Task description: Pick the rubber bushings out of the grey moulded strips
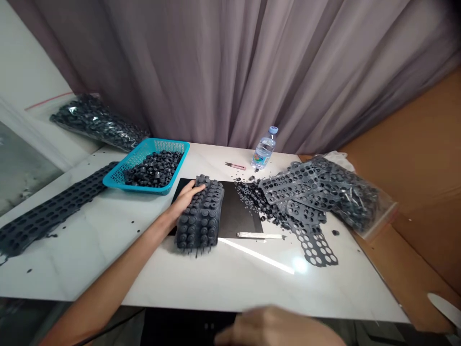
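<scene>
My left hand point(188, 196) grips the left edge of a dark grey moulded rubber sheet point(199, 216) covered in rows of round knobs. The sheet bends down toward the table's front, thin ragged strands hanging from its near end. Beneath it lies a black mat point(239, 211). At the bottom of the view, in front of the table edge, my right hand point(277, 327) is smeared by motion and its fingers are unclear. A white-handled pointed tool point(260, 236) rests along the mat's near edge. Small black rubber pieces point(264, 204) are heaped right of the mat.
A blue basket point(108, 181) holds many black rubber parts. Another knobbed sheet point(61, 209) lies left. Bags of black parts stand at back left point(97, 122) and right point(360, 202). Punched-out sheets point(298, 185), a water bottle point(264, 150) and pink thread snips point(236, 166) are also there.
</scene>
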{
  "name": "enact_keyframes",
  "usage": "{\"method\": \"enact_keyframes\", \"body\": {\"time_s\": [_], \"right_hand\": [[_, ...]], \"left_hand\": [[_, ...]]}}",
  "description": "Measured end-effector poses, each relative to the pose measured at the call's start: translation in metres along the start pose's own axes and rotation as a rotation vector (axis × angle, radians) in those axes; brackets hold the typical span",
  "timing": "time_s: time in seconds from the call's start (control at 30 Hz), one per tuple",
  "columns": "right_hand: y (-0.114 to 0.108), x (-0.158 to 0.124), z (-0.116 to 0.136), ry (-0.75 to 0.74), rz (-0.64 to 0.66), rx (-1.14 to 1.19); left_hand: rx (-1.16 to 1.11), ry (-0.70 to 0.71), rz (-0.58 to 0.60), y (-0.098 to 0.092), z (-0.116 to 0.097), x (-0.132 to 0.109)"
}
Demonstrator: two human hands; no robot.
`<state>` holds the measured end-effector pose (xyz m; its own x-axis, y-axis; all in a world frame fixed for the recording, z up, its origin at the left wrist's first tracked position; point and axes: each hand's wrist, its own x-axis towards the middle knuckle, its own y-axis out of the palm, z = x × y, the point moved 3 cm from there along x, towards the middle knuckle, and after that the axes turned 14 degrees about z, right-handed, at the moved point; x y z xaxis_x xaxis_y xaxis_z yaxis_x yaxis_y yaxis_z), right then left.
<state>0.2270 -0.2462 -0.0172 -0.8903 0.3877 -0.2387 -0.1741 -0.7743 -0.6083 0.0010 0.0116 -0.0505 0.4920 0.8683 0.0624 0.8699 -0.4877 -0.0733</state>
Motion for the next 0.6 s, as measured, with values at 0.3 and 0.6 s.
{"method": "enact_keyframes", "body": {"time_s": [0.3, 0.6], "right_hand": [[-0.128, -0.035, -0.066, 0.491, -0.321, -0.287], [-0.126, -0.036, -0.077, 0.54, -0.162, -0.103]], "left_hand": [[0.141, 0.058, 0.046, 0.014, -0.01, -0.007], [0.209, 0.146, -0.053, 0.009, -0.01, 0.002]]}}
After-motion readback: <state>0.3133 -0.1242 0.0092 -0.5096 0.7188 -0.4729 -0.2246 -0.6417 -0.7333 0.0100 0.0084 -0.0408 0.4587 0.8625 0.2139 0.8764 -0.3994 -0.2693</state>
